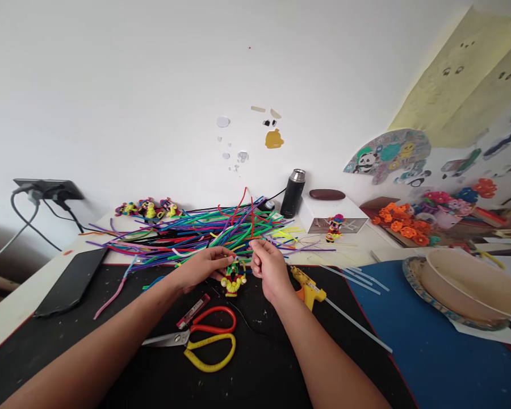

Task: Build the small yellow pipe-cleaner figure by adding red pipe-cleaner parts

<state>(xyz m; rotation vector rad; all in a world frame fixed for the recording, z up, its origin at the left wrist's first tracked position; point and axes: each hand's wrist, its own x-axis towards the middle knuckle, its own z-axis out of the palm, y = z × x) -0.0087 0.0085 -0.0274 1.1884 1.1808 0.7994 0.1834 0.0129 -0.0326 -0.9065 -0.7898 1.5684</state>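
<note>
My left hand (205, 266) is closed on a small pipe-cleaner figure (232, 284), yellow below with green and dark parts above, held upright over the black mat. Just to its right, my right hand (269, 268) is pinched shut. A red pipe cleaner (252, 218) rises straight up from its fingertips. Scissors (210, 338) with one red and one yellow handle lie open below the hands. Beside them is a small dark-red packet (193, 311). A yellow hot glue gun (309, 287) rests right of my right wrist, a clear glue stick at its back.
Behind the hands spreads a heap of coloured pipe cleaners (187, 233). A phone (72, 281) lies at left. Finished figures (147, 209) sit at the back left, another (335, 227) by the white box (323, 213). A black flask (293, 193) and a large bowl (472, 284) stand rightward.
</note>
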